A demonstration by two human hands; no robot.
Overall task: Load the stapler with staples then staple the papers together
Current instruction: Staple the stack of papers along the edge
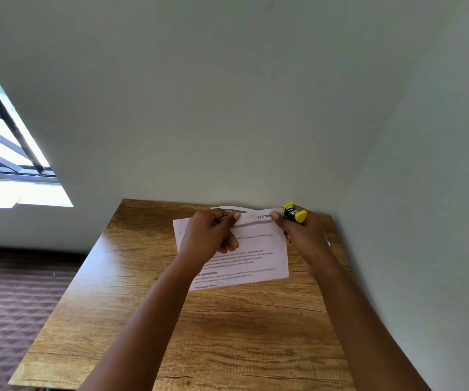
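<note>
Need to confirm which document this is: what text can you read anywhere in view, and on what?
"SECTION": top sheet of the papers, near the right hand.
"DESCRIPTION": heading lower on the same sheet, first word cut off.
Body lines and dark header band: too blurred.
Stapler: no readable marking.

You're in a plain room, most likely at home, working at a makeshift desk: a wood-grain table (188,320) under your hands, pushed into a bare grey-white wall (227,94) just past your fingertips. Well off beyond your left hand (209,235), a barred window (7,142) and quilted maroon bedding or padding (10,300).
</note>
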